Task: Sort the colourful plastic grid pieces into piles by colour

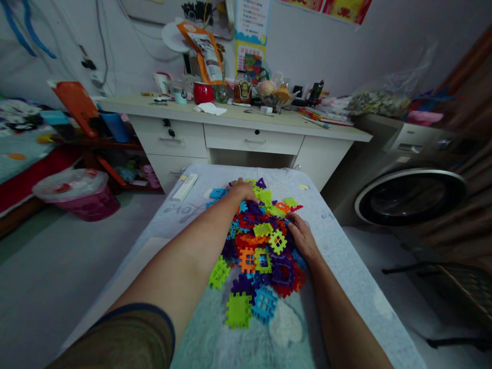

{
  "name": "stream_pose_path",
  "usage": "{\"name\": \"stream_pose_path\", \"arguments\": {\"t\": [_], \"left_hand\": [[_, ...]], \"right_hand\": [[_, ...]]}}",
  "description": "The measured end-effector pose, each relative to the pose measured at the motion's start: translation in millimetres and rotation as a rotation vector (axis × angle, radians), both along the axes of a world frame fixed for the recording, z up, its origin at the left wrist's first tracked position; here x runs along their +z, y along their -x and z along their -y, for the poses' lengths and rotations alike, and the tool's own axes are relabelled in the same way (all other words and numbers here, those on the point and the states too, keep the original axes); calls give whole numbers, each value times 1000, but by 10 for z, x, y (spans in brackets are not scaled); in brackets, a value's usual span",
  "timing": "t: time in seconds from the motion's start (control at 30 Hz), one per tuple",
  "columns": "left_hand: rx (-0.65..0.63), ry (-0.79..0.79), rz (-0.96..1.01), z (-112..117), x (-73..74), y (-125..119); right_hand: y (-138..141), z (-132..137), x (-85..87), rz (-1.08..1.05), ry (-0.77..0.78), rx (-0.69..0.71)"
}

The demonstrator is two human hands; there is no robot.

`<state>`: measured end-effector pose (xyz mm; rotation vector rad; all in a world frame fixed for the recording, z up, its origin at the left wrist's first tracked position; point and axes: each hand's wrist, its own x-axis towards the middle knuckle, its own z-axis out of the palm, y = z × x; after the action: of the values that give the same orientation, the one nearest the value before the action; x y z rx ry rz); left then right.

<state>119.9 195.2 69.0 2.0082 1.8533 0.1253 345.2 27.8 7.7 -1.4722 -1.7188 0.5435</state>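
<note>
A heap of flat plastic interlocking building blocks (263, 229) with notched edges lies on the cloth-covered table. The blocks are green, purple, orange, red and blue, some with window-like cutouts. My left hand (243, 189) reaches over the far end of the heap, its thumb apart from the fingers, which are partly hidden among the blocks. At the heap's right side rests my right hand (302, 237), fingers loosely stretched and touching the edge blocks. No block shows gripped in either hand. A green square block (238, 310) and a blue window block (264, 304) lie at the near end.
A white narrow box (185, 187) lies at the table's far left. Behind stands a white desk (246, 120) with a red pot (203, 93), a jar (243, 87) and clutter. A washing machine (407, 169) is right, a pink lined bin (82, 197) left, a chair (453, 292) lower right.
</note>
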Motion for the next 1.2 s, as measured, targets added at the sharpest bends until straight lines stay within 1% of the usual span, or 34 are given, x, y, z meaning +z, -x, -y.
{"name": "stream_pose_path", "arguments": {"t": [0.17,0.33,0.5,0.63,0.73,0.9,0.93,1.0,1.07,1.13,1.2], "left_hand": [[-151,-33,-40,33,11,11],[-331,-116,-52,142,-6,48],[-427,-206,-32,275,-11,91],[-447,-250,13,374,15,204],[-448,-275,66,494,88,342],[-416,-338,166,817,242,629],[-401,-371,241,892,254,688],[-368,-414,355,1039,244,803],[-322,-439,419,1170,196,910],[-300,-404,445,1280,133,1009],[-326,-336,425,1376,76,1097]], "right_hand": [[4,-3,8,36,-23,-2],[3,-20,-4,65,-37,-5],[-2,-26,-12,76,-42,-2],[-2,-28,-10,95,-52,10],[0,-33,-13,110,-64,12],[-9,-40,-32,126,-70,16],[-10,-39,-32,129,-69,14],[-7,-36,-28,133,-64,8],[2,-32,-22,133,-59,2],[11,-29,-23,121,-57,2],[16,-29,-34,99,-66,-9]]}}
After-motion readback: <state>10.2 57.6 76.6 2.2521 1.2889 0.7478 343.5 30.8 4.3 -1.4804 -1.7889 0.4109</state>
